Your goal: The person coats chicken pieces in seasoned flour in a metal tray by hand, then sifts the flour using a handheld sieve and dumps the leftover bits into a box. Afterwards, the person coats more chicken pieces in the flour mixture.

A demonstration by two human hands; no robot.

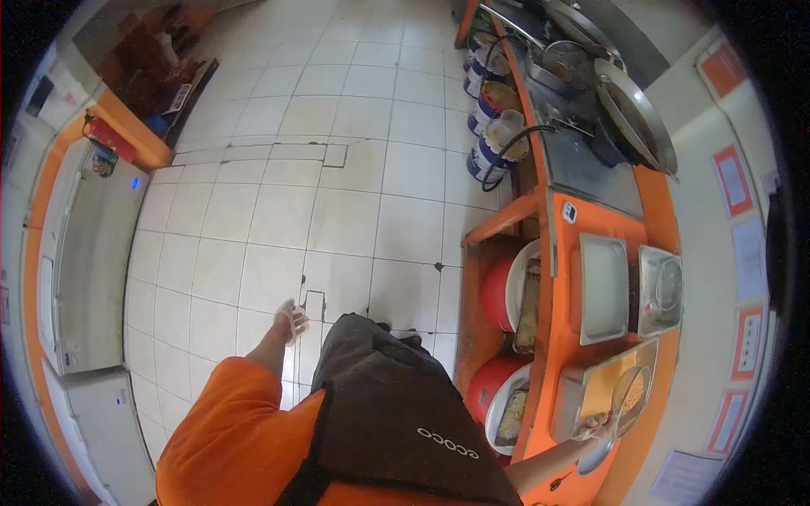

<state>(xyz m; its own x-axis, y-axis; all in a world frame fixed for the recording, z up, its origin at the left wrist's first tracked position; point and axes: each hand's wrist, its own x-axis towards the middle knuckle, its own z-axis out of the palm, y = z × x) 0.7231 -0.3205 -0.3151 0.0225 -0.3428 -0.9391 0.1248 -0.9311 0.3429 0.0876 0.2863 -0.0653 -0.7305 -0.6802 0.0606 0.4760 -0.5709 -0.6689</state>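
Note:
My left hand, in a thin pale glove, hangs over the tiled floor on the left. Its fingers are partly spread and nothing is in them. On the right, my right hand is also gloved and closed at the near edge of a deep metal tray. It appears to grip a round strainer, which rests over the tray and has yellowish bits in it. The tray has a yellow-orange surface inside. Below the hand is a pale round dish, partly hidden by it.
Along the orange counter are a white-filled metal tray and a clear-lidded container. Red tubs stand on the shelf underneath. Large pans sit farther back, with several paint-type buckets below. A white freezer lines the left wall.

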